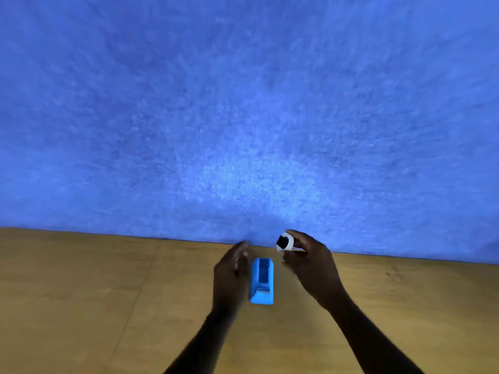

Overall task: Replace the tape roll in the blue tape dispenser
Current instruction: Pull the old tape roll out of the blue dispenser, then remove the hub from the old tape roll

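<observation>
The blue tape dispenser (262,281) stands on the wooden table (108,292), its roll bay open to the top with nothing visible inside. My right hand (307,260) holds a white tape roll (285,242) with a black core, raised just above and to the right of the dispenser's far end. My left hand (229,273) rests beside the dispenser's left side, fingers extended and together, palm facing it; whether it touches the dispenser I cannot tell.
A blue felt-like wall (243,103) rises straight from the table's far edge just behind the dispenser. Bare wooden surface stretches to the left and right of my arms.
</observation>
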